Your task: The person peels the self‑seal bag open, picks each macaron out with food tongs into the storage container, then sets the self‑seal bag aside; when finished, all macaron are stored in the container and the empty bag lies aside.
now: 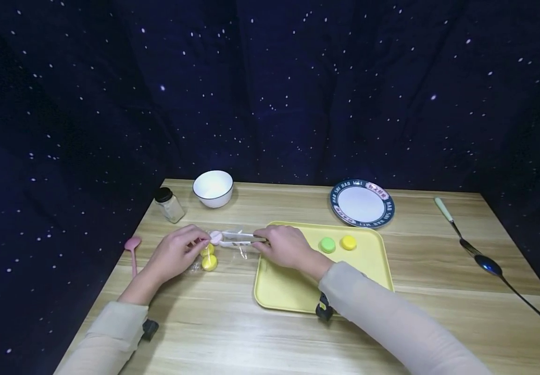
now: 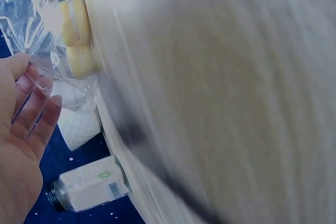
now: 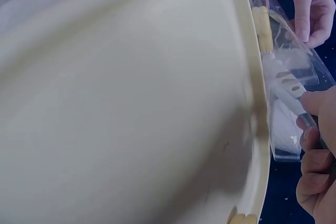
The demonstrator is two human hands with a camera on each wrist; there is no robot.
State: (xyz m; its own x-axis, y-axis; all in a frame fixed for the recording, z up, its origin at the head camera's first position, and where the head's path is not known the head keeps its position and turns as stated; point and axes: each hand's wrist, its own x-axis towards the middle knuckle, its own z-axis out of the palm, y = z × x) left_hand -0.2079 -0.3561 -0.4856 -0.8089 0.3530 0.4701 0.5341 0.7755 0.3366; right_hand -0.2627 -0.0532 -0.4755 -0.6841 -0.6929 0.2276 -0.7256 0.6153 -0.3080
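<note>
My left hand [image 1: 181, 251] pinches the edge of a clear plastic bag [image 2: 39, 40]. Two yellow macarons [image 1: 209, 262] lie in the bag beside that hand, and a pale pink macaron [image 1: 215, 237] is just above them. Gripped in my right hand [image 1: 288, 247] is a pair of tongs [image 1: 239, 235] with white tips. The tips point left into the bag, right at the pink macaron; in the right wrist view the white tongs [image 3: 287, 88] show through the film. My right hand hangs over the left edge of a yellow tray [image 1: 284, 291].
On the tray are a green macaron [image 1: 328, 245] and a yellow one [image 1: 349, 242]. Behind stand a white bowl [image 1: 213, 188], a black-lidded jar [image 1: 170, 205] and a blue-rimmed plate [image 1: 362, 203]. A pink spoon [image 1: 133, 245] lies left; a fork [image 1: 469, 246] and dark spoon [image 1: 490, 265] lie right.
</note>
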